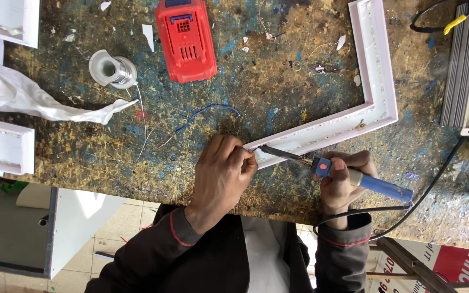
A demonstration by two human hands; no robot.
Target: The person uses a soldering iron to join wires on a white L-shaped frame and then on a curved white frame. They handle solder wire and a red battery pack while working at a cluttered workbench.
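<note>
A paint-spattered table (278, 97) is carrying everything here. On it an L-shaped white channel (378, 81) lined with small LEDs is lying flat, its long arm running up toward the far edge and its short arm ending near the person. It looks light, stiff and thin-walled, so it would likely flex or crack if levered by one end; holding it down close to the working end, as now, seems the safest grip.

The left hand (221, 168) is pinching at that near end of the channel, fingertips closed on something too small to make out, perhaps a thin wire. The right hand (343, 182) is gripping a blue-handled soldering iron (348, 174) by its handle, the dark tip (270, 150) touching the channel's end just beside the left fingers. The iron is probably light, with a hot front part, so the handle is the only place to hold it.

Further off, a red battery pack (185, 39), a solder spool (112, 69) and a loose blue wire (210, 111) are lying on the table.
</note>
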